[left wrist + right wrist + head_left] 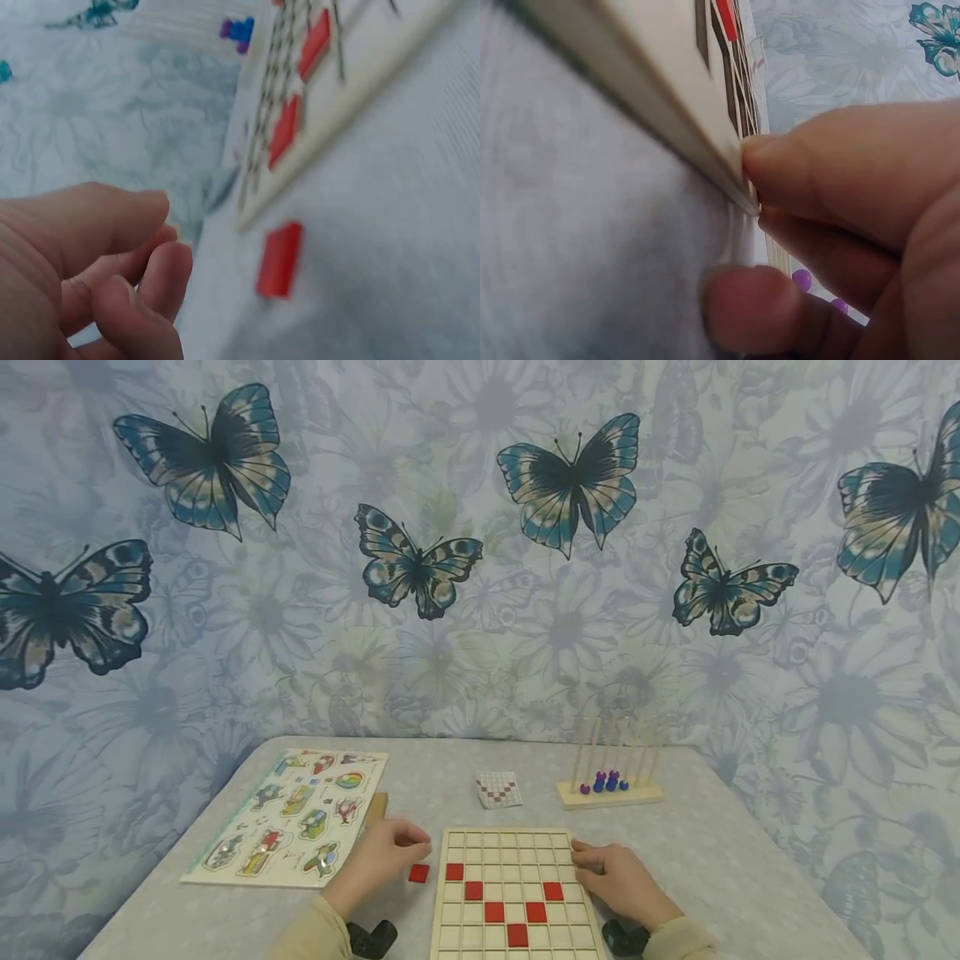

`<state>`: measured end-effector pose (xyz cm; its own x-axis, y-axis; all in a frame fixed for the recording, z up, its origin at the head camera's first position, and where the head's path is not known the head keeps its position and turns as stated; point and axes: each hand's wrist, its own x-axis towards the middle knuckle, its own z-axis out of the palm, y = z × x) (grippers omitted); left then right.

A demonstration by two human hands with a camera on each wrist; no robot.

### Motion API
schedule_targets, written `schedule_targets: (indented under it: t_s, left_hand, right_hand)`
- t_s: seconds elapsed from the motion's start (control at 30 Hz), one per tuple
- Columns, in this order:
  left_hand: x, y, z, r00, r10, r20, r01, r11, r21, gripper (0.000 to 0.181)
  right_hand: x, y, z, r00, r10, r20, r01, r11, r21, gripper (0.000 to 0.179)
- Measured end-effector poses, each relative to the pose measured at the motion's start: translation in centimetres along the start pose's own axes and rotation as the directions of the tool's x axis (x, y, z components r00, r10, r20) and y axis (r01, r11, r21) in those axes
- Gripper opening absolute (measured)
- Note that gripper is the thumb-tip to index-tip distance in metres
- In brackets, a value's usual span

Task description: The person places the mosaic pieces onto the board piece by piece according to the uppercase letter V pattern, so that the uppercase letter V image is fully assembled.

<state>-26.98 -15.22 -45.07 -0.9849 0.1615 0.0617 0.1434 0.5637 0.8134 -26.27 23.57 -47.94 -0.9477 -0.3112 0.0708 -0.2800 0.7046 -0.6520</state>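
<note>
A pale wooden grid board (453,931) lies at the table's near middle, several red square tiles (494,912) set in its cells in a V shape. One loose red tile (418,873) is on the tabletop just left of the board; the left wrist view also shows this loose tile (280,260). Beside and slightly above it is my left hand (386,858), fingers loosely bent, with nothing visible between them. With thumb and fingers my right hand (621,878) pinches the board's right edge; the right wrist view shows the thumb (772,161) against the rim.
Behind the board lies a small paper card (498,788) with a printed tile pattern. A picture puzzle board (300,827) occupies the left side. At the back right stands a wooden peg rack (645,794) with purple and blue beads. A patterned wall rises behind.
</note>
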Motion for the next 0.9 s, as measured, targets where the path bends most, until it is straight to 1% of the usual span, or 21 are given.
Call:
schedule_targets:
  t_s: [0.13, 0.2, 0.3, 0.37, 0.47, 0.57, 0.7, 0.9]
  left_hand:
    - [-0.1, -2.0, 0.0, 0.999, -0.041, 0.015, 0.041, 0.999, -0.013, 0.017]
    - [-0.1, -2.7, 0.0, 0.999, -0.052, 0.014, 0.052, 0.998, -0.019, 0.019]
    - [-0.1, -3.4, -0.1, 0.998, -0.060, 0.010, 0.061, 0.998, -0.022, 0.022]
    - [-0.1, -3.6, -0.1, 0.998, -0.062, 0.012, 0.062, 0.998, -0.013, 0.023]
    - [-0.1, -3.8, -0.2, 0.998, -0.061, 0.030, 0.061, 0.998, -0.004, 0.026]
    - [-0.1, -3.8, -0.3, 0.998, -0.045, 0.047, 0.045, 0.999, -0.001, 0.031]
    - [-0.2, -3.8, -0.2, 0.998, -0.033, 0.054, 0.033, 0.999, 0.005, 0.036]
    - [-0.5, -3.6, 0.1, 0.999, -0.011, 0.044, 0.008, 0.999, 0.051, 0.028]
  right_hand:
    - [0.0, 0.2, -0.1, 1.000, -0.002, 0.010, 0.002, 1.000, 0.017, 0.036]
    - [0.0, 0.2, 0.0, 1.000, -0.004, 0.015, 0.004, 1.000, 0.019, 0.036]
    - [0.0, 0.2, 0.0, 1.000, -0.003, 0.018, 0.003, 1.000, 0.014, 0.037]
    - [0.0, 0.2, 0.0, 1.000, 0.001, 0.015, -0.001, 1.000, 0.013, 0.037]
    - [0.0, 0.1, -0.1, 1.000, 0.007, 0.012, -0.007, 1.000, 0.015, 0.037]
    - [0.0, 0.1, -0.1, 1.000, 0.009, 0.009, -0.009, 1.000, 0.017, 0.037]
    - [-0.1, 0.1, -0.1, 1.000, 0.003, 0.006, -0.003, 1.000, 0.013, 0.036]
    - [-0.2, 0.1, 0.0, 1.000, -0.009, 0.000, 0.009, 1.000, 0.025, 0.035]
